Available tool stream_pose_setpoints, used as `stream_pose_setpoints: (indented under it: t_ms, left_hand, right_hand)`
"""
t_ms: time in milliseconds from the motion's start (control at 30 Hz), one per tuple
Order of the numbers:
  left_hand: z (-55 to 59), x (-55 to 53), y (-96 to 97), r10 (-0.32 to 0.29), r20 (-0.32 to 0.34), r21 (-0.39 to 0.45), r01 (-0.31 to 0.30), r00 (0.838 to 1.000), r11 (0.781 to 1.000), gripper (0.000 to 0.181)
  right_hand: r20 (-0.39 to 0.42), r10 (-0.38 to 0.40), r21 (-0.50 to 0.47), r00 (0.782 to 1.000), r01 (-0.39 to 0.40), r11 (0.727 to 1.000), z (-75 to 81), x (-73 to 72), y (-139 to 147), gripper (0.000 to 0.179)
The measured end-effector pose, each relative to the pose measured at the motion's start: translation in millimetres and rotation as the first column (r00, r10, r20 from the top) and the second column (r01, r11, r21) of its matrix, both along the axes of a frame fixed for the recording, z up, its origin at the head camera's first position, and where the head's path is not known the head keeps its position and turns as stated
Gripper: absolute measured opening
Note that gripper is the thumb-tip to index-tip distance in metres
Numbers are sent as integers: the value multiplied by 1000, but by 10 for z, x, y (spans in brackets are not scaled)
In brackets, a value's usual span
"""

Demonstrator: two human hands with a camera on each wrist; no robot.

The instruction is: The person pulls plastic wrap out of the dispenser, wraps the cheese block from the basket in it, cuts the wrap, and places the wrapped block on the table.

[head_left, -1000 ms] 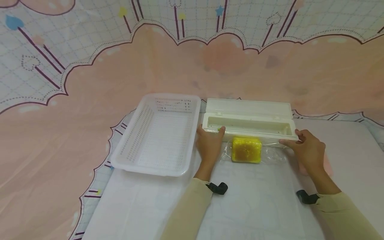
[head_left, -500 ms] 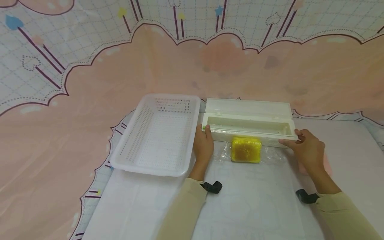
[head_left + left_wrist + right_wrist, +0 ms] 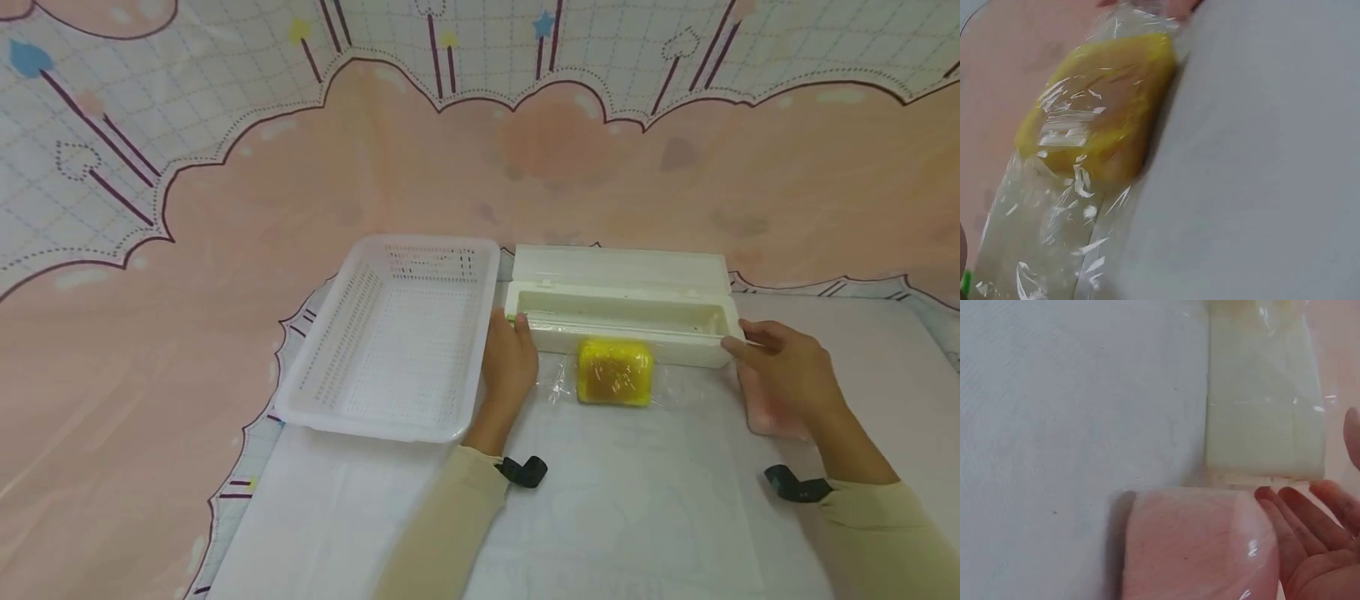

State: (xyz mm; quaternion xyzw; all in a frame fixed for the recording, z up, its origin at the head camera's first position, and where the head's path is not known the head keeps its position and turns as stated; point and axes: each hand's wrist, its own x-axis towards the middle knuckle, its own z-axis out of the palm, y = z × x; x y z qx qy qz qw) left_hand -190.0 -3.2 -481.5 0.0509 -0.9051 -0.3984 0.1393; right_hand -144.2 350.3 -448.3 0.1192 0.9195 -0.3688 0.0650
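Observation:
A white cling film dispenser [image 3: 622, 340] lies across the table with its lid [image 3: 621, 267] raised. Clear film [image 3: 1041, 231] runs along its front and covers a yellow block [image 3: 615, 372] with a brownish middle, of unclear kind. My left hand [image 3: 509, 358] grips the dispenser's left end, thumb on the front edge by a small green slider [image 3: 512, 318]; its other fingers are mostly hidden. At the dispenser's right end, my right hand [image 3: 791, 371] has loose, parted fingers [image 3: 1310, 515] near or touching the corner. Partly under that hand lies a pink block [image 3: 1194, 544] with a shiny, film-like surface.
A white perforated basket [image 3: 296, 414] stands just left of my left hand. Behind the dispenser rises a patterned peach cloth [image 3: 420, 183]. White covering [image 3: 637, 500] spreads over the table in front.
My left hand and the green slider have moved left along the dispenser to its end. My right hand has loosened from the right corner and shifted right, showing more of the pink block.

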Motion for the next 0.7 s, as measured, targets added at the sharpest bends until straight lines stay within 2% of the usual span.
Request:
stream_pose_setpoints:
  t_ms: [33, 100, 167, 233, 267, 333, 400, 467, 500, 567, 600, 667, 700]
  left_hand:
    - [20, 49, 29, -17, 5, -69, 17, 1000, 997, 59]
    - [73, 169, 99, -73, -11, -220, 69, 997, 973, 64]
    - [136, 295, 168, -168, -43, -360, 141, 985, 922, 60]
    - [211, 396, 217, -263, -79, -487, 193, 962, 852, 48]
    - [242, 430, 232, -308, -96, -547, 209, 946, 811, 40]
    - [284, 470, 247, -394, -97, -644, 245, 914, 725, 29]
    - [292, 473, 249, -471, -66, -717, 286, 880, 635, 25]
    - [265, 454, 247, -543, -21, -763, 338, 840, 551, 31]
    - [242, 441, 245, -572, 1, -778, 361, 820, 515, 38]
    - [189, 414, 237, -618, 34, -796, 395, 786, 458, 53]
    - [164, 402, 232, -635, 48, -800, 410, 771, 438, 60]
    - [115, 380, 222, -654, 75, -785, 449, 753, 427, 67]
    - [93, 370, 214, -657, 94, -771, 472, 748, 427, 70]
  right_hand:
    - [-9, -6, 3, 1000, 6, 1000, 7, 5, -1, 95]
    - [-52, -20, 24, 998, 21, 999, 25, 28, -41, 88]
    - [-142, -26, 58, 990, 34, 998, 42, 75, -149, 79]
    - [-259, 3, 120, 966, 29, 992, 67, 142, -306, 66]
    - [-329, 38, 157, 944, 15, 988, 75, 171, -389, 59]
    - [-454, 126, 232, 882, -20, 972, 79, 224, -559, 46]
    - [-524, 231, 312, 819, -68, 948, 68, 266, -711, 41]
    - [-539, 331, 383, 774, -125, 915, 42, 290, -833, 43]
    - [-519, 376, 415, 768, -158, 896, 32, 300, -884, 47]
    - [-444, 456, 472, 771, -231, 851, 7, 303, -967, 57]
    - [-404, 489, 491, 773, -268, 829, -5, 296, -997, 62]
    - [-332, 538, 517, 775, -328, 791, -29, 276, -1037, 68]
    - [-305, 551, 516, 776, -352, 781, -41, 264, -1048, 69]
